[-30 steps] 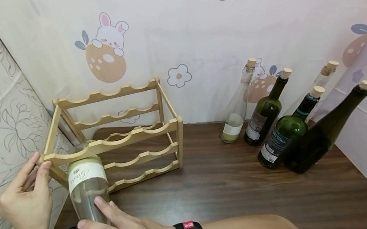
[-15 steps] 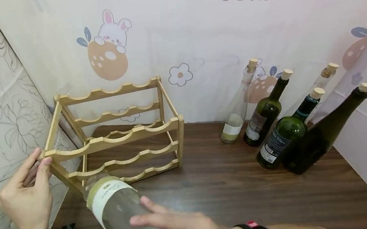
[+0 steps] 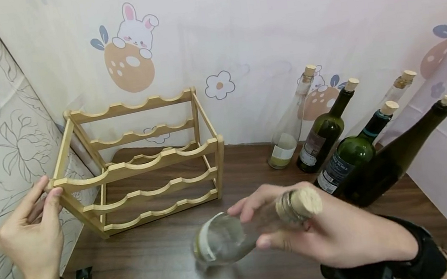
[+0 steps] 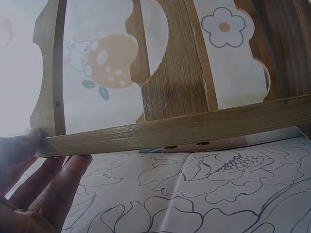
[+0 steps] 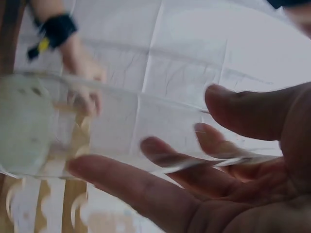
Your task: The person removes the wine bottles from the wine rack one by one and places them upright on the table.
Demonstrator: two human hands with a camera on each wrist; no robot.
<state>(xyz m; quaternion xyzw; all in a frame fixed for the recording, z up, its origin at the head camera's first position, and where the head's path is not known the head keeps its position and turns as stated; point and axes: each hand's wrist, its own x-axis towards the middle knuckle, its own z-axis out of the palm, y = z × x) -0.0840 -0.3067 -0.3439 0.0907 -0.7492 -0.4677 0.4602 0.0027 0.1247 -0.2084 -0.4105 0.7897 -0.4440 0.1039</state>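
Note:
A clear glass bottle (image 3: 225,239) with a cork stopper and a pale label leans over the table in front of the rack, its base toward the left. My right hand (image 3: 302,237) grips it round the neck, the corked end pointing up and right. In the right wrist view the fingers (image 5: 121,182) lie along the see-through bottle (image 5: 116,121). At the far left my left hand (image 3: 33,242) pinches the front top corner of the wooden wine rack (image 3: 139,166). Thumb and fingers hold that corner in the left wrist view too, at the end of a wooden bar (image 4: 146,136).
Several corked bottles stand at the right: a clear one (image 3: 286,138), dark green ones (image 3: 321,139) (image 3: 349,156) and a tall dark one (image 3: 397,160), with another clear bottle (image 3: 399,87) behind. Patterned cloth walls (image 3: 230,27) close in the back and sides of the brown table (image 3: 151,269).
The right hand has drawn the clear bottle away from the rack's left front, moving it rightward and tipping its corked neck up. The left hand stays on the rack corner.

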